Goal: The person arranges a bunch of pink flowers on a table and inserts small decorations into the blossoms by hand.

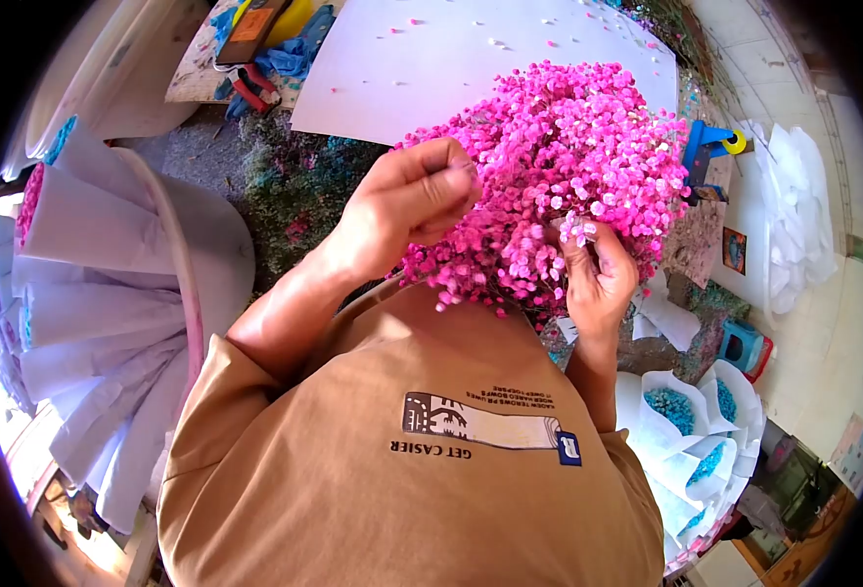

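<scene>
A large bunch of bright pink baby's breath (588, 147) fills the space in front of my chest, its lower stems hidden from view. At the bunch's left side is my left hand (407, 201), fingers curled and thumb pressed to the fingertips; whatever is in that pinch is too small to make out. My right hand (598, 279) is at the lower right of the bunch, thumb and fingers pinching a small sprig of paler pink blossoms (576, 231).
Beyond the bunch lies a white sheet (383, 68) dotted with fallen blossoms. Red-handled pruners (253, 90) and blue gloves (299, 47) rest at upper left. A tub (218, 230) of paper-wrapped bunches stands left; wrapped blue flowers (671, 409) stand lower right. A blue tape dispenser (707, 147) is right.
</scene>
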Demonstrator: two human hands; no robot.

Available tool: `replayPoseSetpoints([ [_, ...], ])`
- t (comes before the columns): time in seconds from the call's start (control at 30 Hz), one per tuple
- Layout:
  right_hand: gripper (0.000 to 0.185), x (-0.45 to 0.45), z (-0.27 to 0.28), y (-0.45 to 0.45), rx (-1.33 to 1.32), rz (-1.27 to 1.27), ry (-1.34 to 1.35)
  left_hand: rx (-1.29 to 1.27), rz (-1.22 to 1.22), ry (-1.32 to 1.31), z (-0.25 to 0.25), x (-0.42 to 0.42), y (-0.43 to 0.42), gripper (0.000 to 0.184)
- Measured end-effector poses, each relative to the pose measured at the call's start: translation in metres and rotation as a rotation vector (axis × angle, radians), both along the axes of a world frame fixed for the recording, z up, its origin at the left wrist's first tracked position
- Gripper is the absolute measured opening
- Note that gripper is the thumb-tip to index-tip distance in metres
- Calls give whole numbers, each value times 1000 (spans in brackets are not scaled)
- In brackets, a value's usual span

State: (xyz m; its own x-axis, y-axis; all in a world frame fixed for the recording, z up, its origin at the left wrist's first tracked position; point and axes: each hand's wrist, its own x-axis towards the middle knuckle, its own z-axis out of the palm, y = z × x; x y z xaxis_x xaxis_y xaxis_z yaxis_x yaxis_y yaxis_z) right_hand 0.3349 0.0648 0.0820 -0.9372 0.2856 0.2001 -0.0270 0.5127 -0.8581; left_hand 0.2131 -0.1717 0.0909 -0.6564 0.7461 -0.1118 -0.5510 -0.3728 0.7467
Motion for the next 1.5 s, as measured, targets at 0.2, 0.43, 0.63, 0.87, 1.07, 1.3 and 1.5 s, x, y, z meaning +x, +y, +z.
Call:
replayPoseSetpoints([
  [0.2,12,-1,6,-3,42,-9,11,-447,9,453,8,-3,32,22],
  [0.43,12,-5,7,-1,67,134,116,-384,79,415,8,9,23,14],
  [0.63,22,-8,20,-9,89,86,-12,303,198,193,38,5,-43,13],
  [0.87,54,-44,20,-21,508,-22,65,954,62,574,97,19,-21,26],
  [1.07,34,-50,13,-19,403,54,-104,945,74,659,97,24,-25,40],
  [1.3,16,-38,22,-13,18,26,92,867,-147,360,47,-12,-49,12],
  [1.5,16,-16,8,1,-58,129,164,-228,66,545,28,-35,13,23],
])
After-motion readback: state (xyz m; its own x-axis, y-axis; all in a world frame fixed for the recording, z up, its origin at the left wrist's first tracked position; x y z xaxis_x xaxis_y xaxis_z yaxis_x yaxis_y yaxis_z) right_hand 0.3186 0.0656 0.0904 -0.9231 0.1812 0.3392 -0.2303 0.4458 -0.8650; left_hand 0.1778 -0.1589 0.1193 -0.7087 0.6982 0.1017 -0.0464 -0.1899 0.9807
